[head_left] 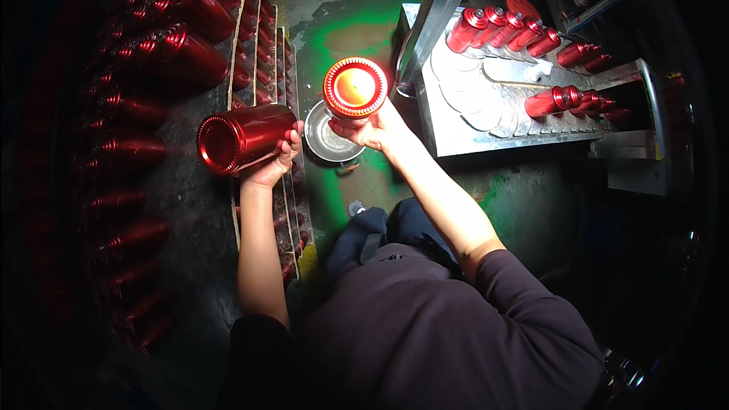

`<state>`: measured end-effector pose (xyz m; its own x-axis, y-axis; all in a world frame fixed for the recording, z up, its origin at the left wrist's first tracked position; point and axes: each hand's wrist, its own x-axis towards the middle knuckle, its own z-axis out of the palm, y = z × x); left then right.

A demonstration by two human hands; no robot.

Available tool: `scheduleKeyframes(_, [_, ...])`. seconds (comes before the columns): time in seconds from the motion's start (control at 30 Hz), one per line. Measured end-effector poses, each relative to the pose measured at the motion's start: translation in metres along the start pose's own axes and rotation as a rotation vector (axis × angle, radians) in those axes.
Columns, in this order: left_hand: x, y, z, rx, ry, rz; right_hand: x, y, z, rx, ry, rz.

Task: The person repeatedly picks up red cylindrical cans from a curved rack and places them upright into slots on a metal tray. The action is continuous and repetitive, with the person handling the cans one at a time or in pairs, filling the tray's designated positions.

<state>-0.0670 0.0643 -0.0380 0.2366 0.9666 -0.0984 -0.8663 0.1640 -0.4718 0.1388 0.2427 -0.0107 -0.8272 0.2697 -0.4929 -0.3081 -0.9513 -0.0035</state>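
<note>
In my left hand (275, 161) is a glossy red canister (254, 133), lying almost level, its recessed round base toward the left. The fingers wrap around its right end. My right hand (370, 130) grips a second red canister (354, 88) from below. That one's ribbed round base faces up and catches bright light; most of its body is hidden beneath. The two canisters are held apart, side by side, above the floor. Below them, a round metal bowl (325, 139) shows partly behind my right hand.
On the left, tiered racks (247, 30) hold many red canisters (194, 53). To the right stands a lit metal machine table (471, 137) with a looping conveyor track carrying several red canisters (507, 29). An upright metal post (437, 19) rises at the table's near left corner.
</note>
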Motion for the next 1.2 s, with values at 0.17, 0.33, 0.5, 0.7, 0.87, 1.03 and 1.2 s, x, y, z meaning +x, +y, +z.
scheduleKeyframes(0.17, [0.013, 0.007, -0.005, -0.031, 0.078, -0.022, -0.007, 0.006, 0.007, 0.001, -0.039, 0.016])
scheduleKeyframes(0.33, [0.020, 0.016, -0.013, 0.034, 0.161, 0.042, -0.007, 0.003, -0.002, 0.059, -0.154, 0.092])
scheduleKeyframes(0.5, [0.019, 0.004, -0.034, 0.183, 0.181, 0.198, -0.026, -0.012, -0.030, 0.100, -0.237, 0.066])
scheduleKeyframes(0.7, [0.061, -0.075, -0.022, 0.878, 0.321, 0.226, -0.140, -0.102, -0.107, -0.332, -0.029, -0.490])
scheduleKeyframes(0.87, [0.179, -0.216, -0.030, 1.257, 0.388, 0.668, -0.283, -0.228, -0.166, -0.902, 0.450, -0.998])
scheduleKeyframes(1.03, [0.334, -0.345, -0.075, 2.185, 0.148, 0.720, -0.348, -0.354, -0.226, -1.703, 1.058, -1.491])
scheduleKeyframes(1.2, [0.483, -0.414, -0.161, 2.562, -0.207, 0.647, -0.344, -0.460, -0.296, -1.893, 1.192, -1.539])
